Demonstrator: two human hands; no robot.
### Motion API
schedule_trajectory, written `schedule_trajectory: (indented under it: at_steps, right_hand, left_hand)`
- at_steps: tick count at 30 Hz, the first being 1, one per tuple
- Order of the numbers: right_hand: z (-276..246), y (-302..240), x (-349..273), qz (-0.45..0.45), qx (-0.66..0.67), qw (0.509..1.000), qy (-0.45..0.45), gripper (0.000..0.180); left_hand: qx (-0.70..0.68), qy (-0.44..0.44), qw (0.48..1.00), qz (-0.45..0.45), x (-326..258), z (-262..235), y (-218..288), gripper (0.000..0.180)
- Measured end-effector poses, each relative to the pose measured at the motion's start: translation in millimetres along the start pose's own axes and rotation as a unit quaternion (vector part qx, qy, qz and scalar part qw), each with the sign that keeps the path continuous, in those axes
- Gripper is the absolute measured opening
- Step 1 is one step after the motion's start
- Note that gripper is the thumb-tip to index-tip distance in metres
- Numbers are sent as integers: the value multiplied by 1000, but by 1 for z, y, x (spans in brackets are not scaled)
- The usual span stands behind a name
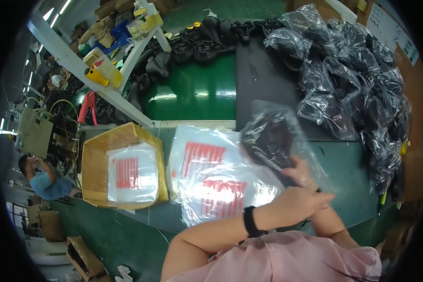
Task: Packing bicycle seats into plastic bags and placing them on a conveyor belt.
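A black bicycle saddle (270, 138) lies in a clear plastic bag (310, 145) in front of me, tilted over the work surface. My right hand (300, 173) is at the near end of the saddle, thumb and fingers around it, with the film about the hand. My left arm, with a black wristband, crosses over my right forearm. My left hand (312, 199) is closed beside my right wrist, near the bag's loose edge; what its fingers hold is hidden. Left of the saddle lie flat clear bags (211, 174) with red printing, touching the saddle's bag.
A yellow-brown box (91, 183) of more flat bags stands at the left. Bagged saddles (338, 80) are heaped at the right, beyond a dark mat (268, 80). Bare saddles (160, 63) line the far left. A white frame (122, 105) carries a yellow-handled tool (96, 76). A person (49, 183) sits far left.
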State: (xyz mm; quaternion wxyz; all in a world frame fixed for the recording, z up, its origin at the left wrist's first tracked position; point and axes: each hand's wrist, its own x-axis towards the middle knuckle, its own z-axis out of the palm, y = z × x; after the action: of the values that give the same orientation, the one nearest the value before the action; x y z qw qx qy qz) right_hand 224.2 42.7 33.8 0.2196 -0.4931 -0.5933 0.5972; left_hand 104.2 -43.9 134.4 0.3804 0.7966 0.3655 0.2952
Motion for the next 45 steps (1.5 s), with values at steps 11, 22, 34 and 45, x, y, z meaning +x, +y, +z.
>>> schedule_trajectory:
  at_steps: [11, 22, 34, 45]
  right_hand:
    - [-298, -105, 156, -224, 314, 860, 335, 49]
    - [-45, 17, 185, -50, 91, 987, 125, 52]
    - [29, -9, 186, 51, 196, 979, -25, 16]
    - [54, -30, 66, 231, 689, 683, -75, 42]
  left_hand:
    - [451, 404, 590, -535, -114, -418, -396, 50]
    - [512, 364, 420, -655, -185, -495, -513, 65]
    - [563, 450, 672, -172, -72, -451, -414, 51]
    - [248, 47, 959, 129, 13, -90, -170, 39]
